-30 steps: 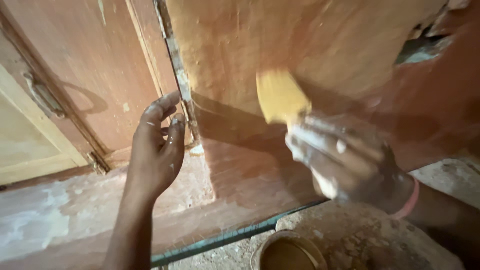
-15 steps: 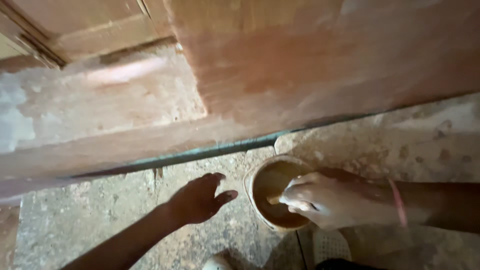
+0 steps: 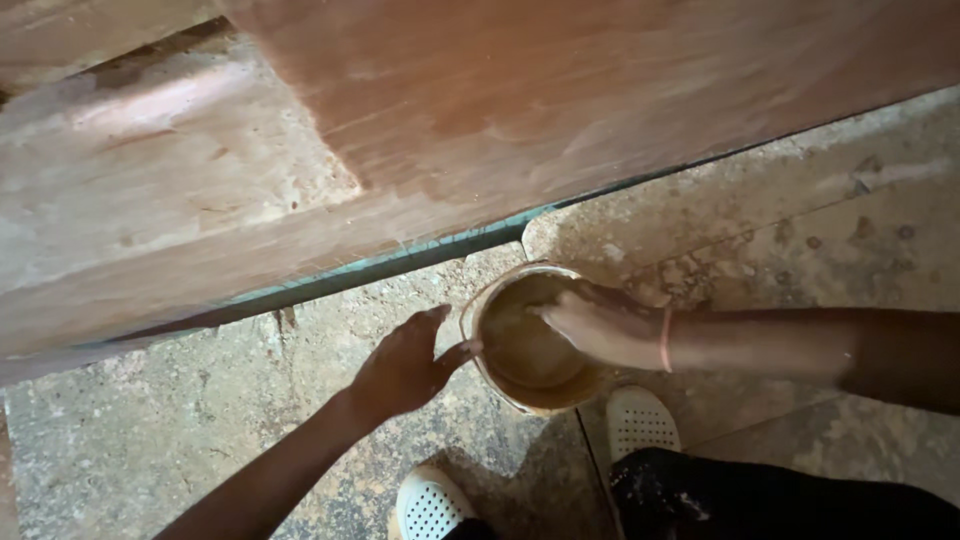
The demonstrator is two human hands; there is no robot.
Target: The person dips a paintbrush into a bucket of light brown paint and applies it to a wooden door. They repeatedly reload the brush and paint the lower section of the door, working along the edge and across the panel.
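Observation:
A small round bucket (image 3: 530,402) of murky brown liquid stands on the rough floor at the foot of a reddish-brown wall (image 3: 560,90). My right hand (image 3: 595,330), with a pink band (image 3: 665,338) on its wrist, reaches in from the right. Its fingers are curled down into the liquid. The yellow sponge it held a moment ago is hidden under them. My left hand (image 3: 400,365) comes in from the lower left with its fingers apart. Its thumb and fingertips rest against the bucket's left rim.
A green strip (image 3: 400,262) runs along the wall's base. A paler, worn patch of wall (image 3: 170,170) lies to the left. My feet in white perforated shoes (image 3: 640,420) (image 3: 430,505) are planted just below the bucket on speckled concrete (image 3: 150,430).
My right hand left the wall with the yellow sponge and dropped into the bucket. My left hand came off the wall and moved down to the bucket's rim. The view tilted down.

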